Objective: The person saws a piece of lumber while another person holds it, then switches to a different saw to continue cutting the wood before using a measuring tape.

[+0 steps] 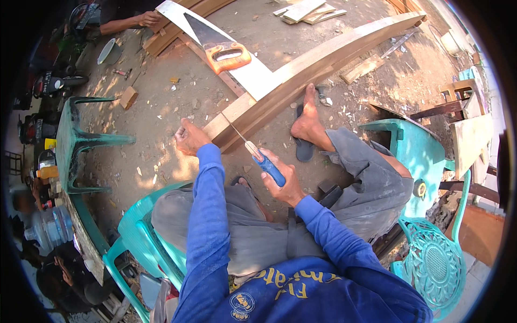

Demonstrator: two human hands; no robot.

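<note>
A long wooden beam runs from in front of my lap toward the far right. At its near end, my left hand grips the wood with curled fingers. In my right hand is a hand saw with a blue handle, its thin blade seen nearly edge-on. The blade lies across the beam's top close to my left hand. How deep it sits in the wood I cannot tell. A larger hand saw with an orange handle rests on a white board, which meets the beam.
One bare foot is beside the beam. Green plastic stools and chairs stand left and right. Wood offcuts lie on the dirt ground. At the upper left, another person's hand touches stacked timber.
</note>
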